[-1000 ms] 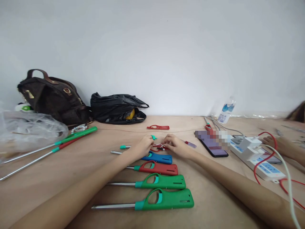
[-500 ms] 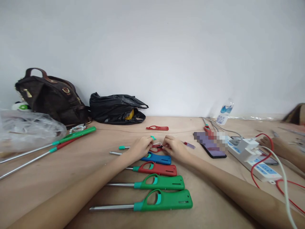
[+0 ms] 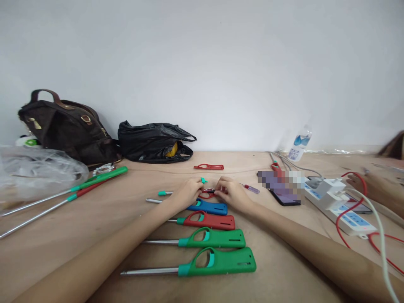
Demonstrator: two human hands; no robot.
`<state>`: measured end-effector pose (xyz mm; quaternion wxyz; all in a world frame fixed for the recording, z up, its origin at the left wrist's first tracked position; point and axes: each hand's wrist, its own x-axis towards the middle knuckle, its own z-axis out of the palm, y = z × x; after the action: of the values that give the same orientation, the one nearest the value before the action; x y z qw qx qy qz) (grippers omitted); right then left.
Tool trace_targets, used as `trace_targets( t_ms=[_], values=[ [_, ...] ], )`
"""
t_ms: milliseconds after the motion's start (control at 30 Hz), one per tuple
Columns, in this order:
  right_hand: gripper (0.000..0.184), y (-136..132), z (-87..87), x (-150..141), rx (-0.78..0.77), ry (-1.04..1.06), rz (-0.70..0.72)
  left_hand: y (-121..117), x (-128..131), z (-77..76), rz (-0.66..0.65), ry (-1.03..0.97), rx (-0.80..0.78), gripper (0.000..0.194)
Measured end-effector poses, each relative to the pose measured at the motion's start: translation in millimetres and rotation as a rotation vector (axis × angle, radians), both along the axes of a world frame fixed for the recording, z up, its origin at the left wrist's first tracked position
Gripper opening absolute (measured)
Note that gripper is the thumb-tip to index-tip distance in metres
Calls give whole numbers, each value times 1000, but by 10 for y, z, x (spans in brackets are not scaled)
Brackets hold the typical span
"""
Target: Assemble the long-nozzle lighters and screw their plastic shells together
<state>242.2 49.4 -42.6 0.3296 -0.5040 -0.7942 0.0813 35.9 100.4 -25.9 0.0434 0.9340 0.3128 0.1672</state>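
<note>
A red lighter casing half [image 3: 207, 195] lies between my hands, with its parts mostly covered by my fingers. My left hand [image 3: 188, 192] is closed at the casing's left end. A small teal piece [image 3: 203, 180] shows just beyond those fingertips. From the other side, my right hand [image 3: 232, 194] pinches at a small dark part over the casing; its exact shape is hidden. A metal tube with a teal tip [image 3: 162, 193] pokes out left of my left wrist. Nearer me lie a blue lighter [image 3: 212, 207], a red lighter [image 3: 217, 220] and two green lighters [image 3: 221, 261], stacked in a row.
Another red casing half [image 3: 208, 167] lies behind my hands. A screwdriver [image 3: 251, 189], phone [image 3: 284, 195] and power strip [image 3: 355, 223] with cables are on the right, near another person's hand [image 3: 356, 183]. Black bag [image 3: 156, 143], backpack [image 3: 69, 130] and two long lighters [image 3: 85, 183] sit left.
My right hand has shifted slightly at the casing, and the white strand between my hands no longer shows. My left hand keeps its place. The view has tilted a little.
</note>
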Motion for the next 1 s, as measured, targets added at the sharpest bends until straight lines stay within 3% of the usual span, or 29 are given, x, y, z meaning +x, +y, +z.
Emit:
trace_targets(
  t_ms=[433,533,633,833,1000],
  values=[
    [12,11,-47,22,-8,23,-6,16,12,51,9,31,-50,18],
    [14,5,-45,18,19,-15,-18,110,5,99,-14,-12,-98,17],
    [12,-5,-34,12,33,-38,-32,307,34,149,-21,-59,5,22],
    [14,-4,-36,8,23,-8,-49,657,142,135,-210,85,83,27],
    [16,15,-30,6,2,17,-44,665,32,195,-293,163,141,16]
  ],
)
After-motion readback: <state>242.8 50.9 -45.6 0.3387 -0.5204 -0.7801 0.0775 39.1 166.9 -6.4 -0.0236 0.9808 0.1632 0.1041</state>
